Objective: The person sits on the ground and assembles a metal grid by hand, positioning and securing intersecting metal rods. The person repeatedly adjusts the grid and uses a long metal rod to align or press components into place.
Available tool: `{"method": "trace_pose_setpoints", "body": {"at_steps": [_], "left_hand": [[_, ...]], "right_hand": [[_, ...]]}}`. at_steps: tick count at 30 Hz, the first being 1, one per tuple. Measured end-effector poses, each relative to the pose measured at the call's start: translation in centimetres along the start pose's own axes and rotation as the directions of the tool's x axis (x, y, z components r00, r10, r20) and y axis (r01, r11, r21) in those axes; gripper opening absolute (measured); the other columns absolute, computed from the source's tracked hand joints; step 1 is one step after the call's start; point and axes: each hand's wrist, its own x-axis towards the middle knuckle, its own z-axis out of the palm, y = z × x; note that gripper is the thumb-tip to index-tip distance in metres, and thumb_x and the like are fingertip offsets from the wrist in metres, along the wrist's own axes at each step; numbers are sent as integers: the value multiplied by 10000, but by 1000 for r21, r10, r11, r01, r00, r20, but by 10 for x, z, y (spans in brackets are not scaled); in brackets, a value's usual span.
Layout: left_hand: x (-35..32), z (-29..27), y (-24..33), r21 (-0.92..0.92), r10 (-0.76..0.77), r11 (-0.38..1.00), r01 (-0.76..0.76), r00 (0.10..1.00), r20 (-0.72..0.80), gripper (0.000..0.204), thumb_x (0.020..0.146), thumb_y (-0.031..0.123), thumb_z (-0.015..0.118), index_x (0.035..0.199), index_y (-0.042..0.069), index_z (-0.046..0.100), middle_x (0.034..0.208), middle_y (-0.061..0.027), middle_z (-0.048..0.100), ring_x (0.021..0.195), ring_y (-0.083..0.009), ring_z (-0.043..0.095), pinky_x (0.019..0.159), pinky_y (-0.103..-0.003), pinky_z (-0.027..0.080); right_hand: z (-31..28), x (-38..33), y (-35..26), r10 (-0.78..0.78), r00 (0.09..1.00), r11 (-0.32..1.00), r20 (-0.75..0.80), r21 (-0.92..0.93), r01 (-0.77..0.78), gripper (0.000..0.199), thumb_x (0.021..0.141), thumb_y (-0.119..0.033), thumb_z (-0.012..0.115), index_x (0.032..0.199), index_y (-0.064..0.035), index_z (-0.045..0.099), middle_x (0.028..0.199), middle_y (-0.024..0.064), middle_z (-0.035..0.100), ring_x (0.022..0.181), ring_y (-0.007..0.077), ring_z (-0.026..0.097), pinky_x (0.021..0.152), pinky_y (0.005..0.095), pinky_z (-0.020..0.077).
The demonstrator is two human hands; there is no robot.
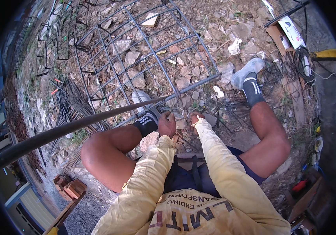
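Note:
Low between my knees, my left hand [167, 124] is curled up with its fingers bent inward. Whatever it may hold is too small to make out. Just to its right is my right hand [196, 117], closed and partly covered by the yellow sleeve, so its grip is hidden. The hands are a little apart, close to the near edge of a steel rebar mat [148, 41] of crossed bars. A long dark steel bar [78, 121] slants from the left edge to the mat's near side, ending just beyond my hands.
My shoes stand left and right of my hands, on rubble and stones [132, 58]. Thin steel rods [68, 102] lie piled left, beside more bent rebar frames [60, 35]. Red bricks [74, 188] are stacked lower left. A cardboard box [280, 39] and wire coils [301, 62] lie far right.

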Motion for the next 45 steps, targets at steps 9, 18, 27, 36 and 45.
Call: {"method": "trace_pose_setpoints", "body": {"at_steps": [9,18,27,36,45], "left_hand": [[84,-6,7,-232,-76,956,177,919,388,366,950,127,513,1271,-47,493,1033,-191,655,749,-233,669,654,-338,538],[109,1,-7,-551,-24,737,391,830,557,392,955,94,522,1325,-27,484,1083,-113,650,855,-147,609,713,-284,526],[101,-7,-2,-554,52,766,325,828,558,431,909,-12,506,1339,-9,487,1030,-102,640,797,-163,620,690,-294,528],[105,13,-26,-700,48,602,385,857,512,367,915,0,525,1280,-22,514,1049,-102,638,832,-154,615,634,-289,527],[120,10,-25,-524,-51,836,162,974,219,318,938,117,583,1211,-41,541,980,-104,643,817,-164,627,687,-280,514]], "right_hand": [[60,-13,-57,261,918,815,300,440,-376,155,963,-212,502,1093,-142,552,731,11,529,550,135,487,532,361,502],[73,20,-53,90,845,766,526,506,-397,209,957,-190,488,1110,-126,616,819,58,601,602,158,511,511,328,436],[64,23,-58,91,845,802,527,464,-376,200,951,-203,505,1086,-123,630,794,53,603,582,154,511,493,319,423],[53,14,-71,124,885,844,449,421,-331,193,946,-215,522,1062,-120,644,769,48,605,562,149,511,474,310,410],[33,5,-98,136,982,981,129,124,-152,189,941,-227,538,1038,-117,658,745,43,608,542,145,511,456,302,398]]}}
